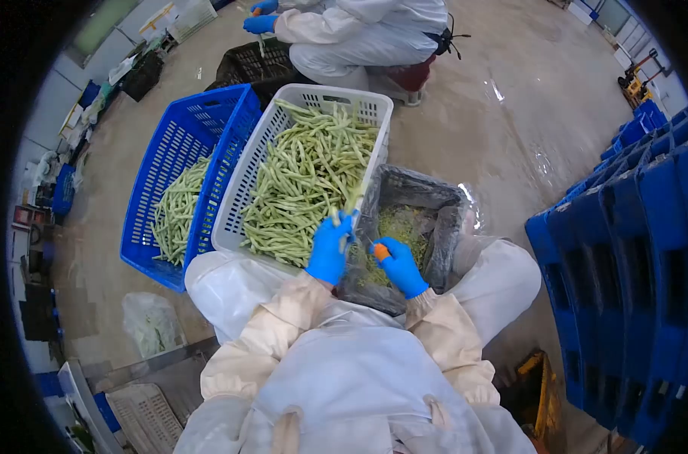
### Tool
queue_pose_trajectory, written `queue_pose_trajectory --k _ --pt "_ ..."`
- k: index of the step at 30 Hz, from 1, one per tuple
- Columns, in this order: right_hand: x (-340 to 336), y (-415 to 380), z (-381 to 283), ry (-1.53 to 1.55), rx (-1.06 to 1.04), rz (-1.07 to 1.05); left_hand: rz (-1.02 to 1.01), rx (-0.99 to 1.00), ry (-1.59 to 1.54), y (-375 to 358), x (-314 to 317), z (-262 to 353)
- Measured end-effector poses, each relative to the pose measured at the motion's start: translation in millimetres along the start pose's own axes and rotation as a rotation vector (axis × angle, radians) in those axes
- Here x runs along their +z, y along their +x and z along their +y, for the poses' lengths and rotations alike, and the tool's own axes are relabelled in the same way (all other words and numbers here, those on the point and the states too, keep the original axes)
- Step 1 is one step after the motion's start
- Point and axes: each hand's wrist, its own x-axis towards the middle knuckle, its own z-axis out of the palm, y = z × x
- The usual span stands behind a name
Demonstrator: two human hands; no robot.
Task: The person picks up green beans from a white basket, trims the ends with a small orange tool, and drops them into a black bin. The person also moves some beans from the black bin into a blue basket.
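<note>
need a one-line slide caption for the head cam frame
Gloved left hand holds green beans over a dark bin; right hand grips an orange-handled tool beside a white crate.

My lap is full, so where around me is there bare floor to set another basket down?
Bare floor lies ahead to the right, between the white basket, the seated co-worker and the stacked blue crates. The left is crowded: blue basket, black crate and a bag.
</note>
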Motion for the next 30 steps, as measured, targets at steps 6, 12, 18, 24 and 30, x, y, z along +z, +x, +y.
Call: queue_pose_trajectory --k 6,12,18,24,30 --pt "-38.8 9.9 33.4 -0.523 0.103 0.402 0.140 0.043 -0.239 12.4 -61.6 83.1" --pt "-24.1 2.4 29.0 -0.771 -0.030 0.319 0.540 0.426 0.559 19.4 -212.9 183.4" --pt "-17.9 6.3 33.7 -1.346 0.091 0.166 0.953 1.099 1.712 50.6 -260.5 214.7" --pt "-6.5 13.8 36.2 -1.302 0.232 -0.048 -0.082 0.268 1.513 136.1 -193.0 32.4" --pt "9.2 22.8 42.3 -1.098 0.093 -0.110 -0.106 0.627 1.887 186.5 -99.7 -41.8"
